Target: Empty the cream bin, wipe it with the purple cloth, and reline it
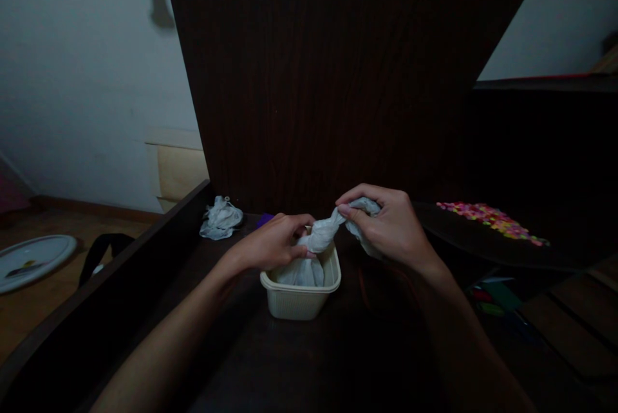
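A cream plastic tub [299,303] stands on the dark wooden surface in front of me. Inside it sits the lower part of a whitish plastic bag [324,231], whose neck is twisted and rises over the rim. My left hand [275,240] pinches the bag low on the twist, just above the tub. Up and to the right, my right hand [386,220] grips the bag's twisted upper end, with loose plastic bunched against the palm. What the bag contains is hidden.
A crumpled whitish plastic bag [221,217] lies at the back left, near a small purple thing [264,220]. A raised wooden edge [120,284] runs along the left. Small bright pink and yellow pieces [492,220] lie on a dark shelf at right. A tall dark panel [328,78] stands behind.
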Demonstrator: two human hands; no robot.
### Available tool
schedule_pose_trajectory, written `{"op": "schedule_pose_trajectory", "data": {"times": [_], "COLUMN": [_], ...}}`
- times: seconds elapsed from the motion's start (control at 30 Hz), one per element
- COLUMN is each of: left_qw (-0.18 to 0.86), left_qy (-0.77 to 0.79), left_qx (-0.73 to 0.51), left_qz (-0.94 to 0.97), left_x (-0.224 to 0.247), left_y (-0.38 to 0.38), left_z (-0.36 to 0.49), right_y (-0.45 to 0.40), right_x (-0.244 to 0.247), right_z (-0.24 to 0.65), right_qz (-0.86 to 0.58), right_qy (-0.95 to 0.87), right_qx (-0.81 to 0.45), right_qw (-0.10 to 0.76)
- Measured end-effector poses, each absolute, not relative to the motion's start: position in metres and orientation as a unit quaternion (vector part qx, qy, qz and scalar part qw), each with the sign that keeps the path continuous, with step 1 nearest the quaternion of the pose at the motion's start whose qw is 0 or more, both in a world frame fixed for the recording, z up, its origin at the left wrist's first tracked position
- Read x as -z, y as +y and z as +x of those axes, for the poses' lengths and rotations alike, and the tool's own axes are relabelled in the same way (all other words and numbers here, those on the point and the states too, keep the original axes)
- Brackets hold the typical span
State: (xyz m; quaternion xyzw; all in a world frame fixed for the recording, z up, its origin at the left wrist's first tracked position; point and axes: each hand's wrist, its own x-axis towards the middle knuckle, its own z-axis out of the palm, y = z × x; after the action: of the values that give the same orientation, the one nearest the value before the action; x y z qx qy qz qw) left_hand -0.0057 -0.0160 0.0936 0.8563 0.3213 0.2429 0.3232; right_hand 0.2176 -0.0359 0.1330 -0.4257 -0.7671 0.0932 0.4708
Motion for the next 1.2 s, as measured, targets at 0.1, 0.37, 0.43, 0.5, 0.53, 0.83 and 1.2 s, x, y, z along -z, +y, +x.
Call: {"op": "schedule_pose_trajectory", "data": {"times": [0.1, 0.37, 0.43, 0.5, 0.53, 0.83, 1.2], "left_qw": [0.313, 0.334, 0.337, 0.341, 0.341, 0.305, 0.356], "left_qy": [0.319, 0.288, 0.280, 0.274, 0.270, 0.281, 0.296], "left_qx": [-0.271, -0.324, -0.327, -0.320, -0.313, -0.275, -0.305], "left_qz": [0.853, 0.837, 0.837, 0.841, 0.844, 0.867, 0.832], "left_x": [-0.091, -0.100, -0.099, -0.096, -0.094, -0.092, -0.101], "left_y": [-0.015, -0.027, -0.025, -0.022, -0.020, -0.017, -0.025], "left_z": [-0.007, -0.003, -0.001, -0.001, -0.001, -0.005, 0.000], "right_y": [-0.035, -0.039, -0.040, -0.039, -0.039, -0.036, -0.036], "right_x": [-0.134, -0.134, -0.134, -0.135, -0.135, -0.136, -0.131], "right_z": [0.217, 0.205, 0.203, 0.204, 0.204, 0.211, 0.210], "right_qz": [-0.427, -0.410, -0.406, -0.403, -0.403, -0.396, -0.383], "right_qy": [-0.765, -0.771, -0.773, -0.774, -0.774, -0.775, -0.776], "right_qx": [-0.104, -0.132, -0.130, -0.125, -0.121, -0.103, -0.109], "right_qw": [0.470, 0.468, 0.469, 0.471, 0.474, 0.482, 0.490]}}
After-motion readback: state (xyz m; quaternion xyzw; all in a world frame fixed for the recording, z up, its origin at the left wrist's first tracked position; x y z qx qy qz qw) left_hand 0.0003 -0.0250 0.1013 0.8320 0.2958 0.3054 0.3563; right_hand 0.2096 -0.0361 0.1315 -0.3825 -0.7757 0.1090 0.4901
